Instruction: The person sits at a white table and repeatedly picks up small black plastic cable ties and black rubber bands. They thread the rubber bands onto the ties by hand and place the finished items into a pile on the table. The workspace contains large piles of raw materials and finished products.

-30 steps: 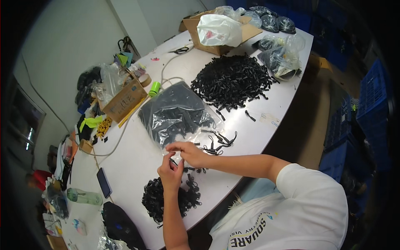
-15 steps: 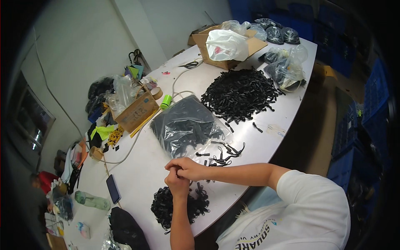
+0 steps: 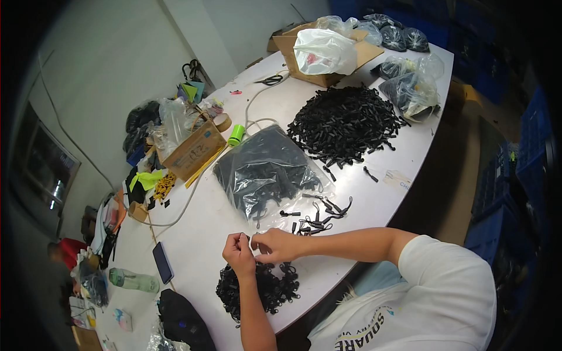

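My left hand [image 3: 239,253] is closed in a pinch above the near pile. A small dark bit shows at its fingertips, too small to name. Just to the right, my right hand [image 3: 277,244] has bent fingers, with a gap between thumb and forefinger; nothing shows in it. Below both hands lies a pile of small black looped pieces [image 3: 257,292], partly covered by my left forearm. Beyond my right hand are several loose black cord pulls with loops [image 3: 319,221]. A clear plastic bag of black pieces [image 3: 263,169] lies flat beyond my hands.
A large heap of black pulls [image 3: 345,126] lies farther back, near an open carton [image 3: 316,76] with a white bag. To the left are a phone [image 3: 163,262], a green bottle [image 3: 133,280] and a filled carton [image 3: 193,152]. The table's curved edge [image 3: 383,225] runs along the right.
My hands were together, the right over the left; now they are apart, with the left slightly to the left and the right slightly to the right. The view has shifted a little.
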`<state>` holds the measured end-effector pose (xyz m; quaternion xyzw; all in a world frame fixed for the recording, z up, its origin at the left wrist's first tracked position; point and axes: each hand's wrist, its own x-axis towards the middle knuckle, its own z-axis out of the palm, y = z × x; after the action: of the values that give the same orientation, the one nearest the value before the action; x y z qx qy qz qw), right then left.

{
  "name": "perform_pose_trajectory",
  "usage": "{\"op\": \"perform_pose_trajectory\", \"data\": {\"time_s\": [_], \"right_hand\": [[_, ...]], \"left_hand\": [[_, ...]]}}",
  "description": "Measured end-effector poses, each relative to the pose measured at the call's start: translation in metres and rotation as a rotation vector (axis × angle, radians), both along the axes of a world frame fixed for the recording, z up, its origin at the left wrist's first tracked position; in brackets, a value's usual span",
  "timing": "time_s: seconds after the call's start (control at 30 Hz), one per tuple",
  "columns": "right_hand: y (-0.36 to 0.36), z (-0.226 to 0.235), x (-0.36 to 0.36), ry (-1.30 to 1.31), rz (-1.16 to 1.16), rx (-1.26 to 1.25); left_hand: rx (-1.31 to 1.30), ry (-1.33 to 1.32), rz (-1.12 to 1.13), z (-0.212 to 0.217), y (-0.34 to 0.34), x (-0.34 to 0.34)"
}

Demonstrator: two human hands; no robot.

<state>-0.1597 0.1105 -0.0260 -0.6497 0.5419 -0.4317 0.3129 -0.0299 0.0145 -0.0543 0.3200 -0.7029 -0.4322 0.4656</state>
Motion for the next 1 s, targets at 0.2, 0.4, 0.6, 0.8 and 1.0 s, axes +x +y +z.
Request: {"op": "perform_pose_trajectory", "data": {"time_s": [0.2,0.4,0.6,0.8,1.0], "right_hand": [[0.006,-0.001,0.006,0.111,0.201,0.013],[0.008,-0.006,0.012,0.085,0.214,-0.041],[0.003,-0.016,0.011,0.075,0.253,-0.152],[0.009,-0.013,0.013,0.128,0.171,-0.197],[0.01,-0.025,0.024,0.375,0.024,-0.327]], "left_hand": [[0.205,0.15,-0.015,0.012,0.01,-0.005],[0.295,0.269,-0.042,0.013,0.012,-0.01],[0.466,0.354,-0.126,0.017,0.019,-0.012],[0.409,0.366,-0.086,0.012,0.019,-0.013],[0.479,0.388,-0.097,0.014,0.022,-0.007]]}}
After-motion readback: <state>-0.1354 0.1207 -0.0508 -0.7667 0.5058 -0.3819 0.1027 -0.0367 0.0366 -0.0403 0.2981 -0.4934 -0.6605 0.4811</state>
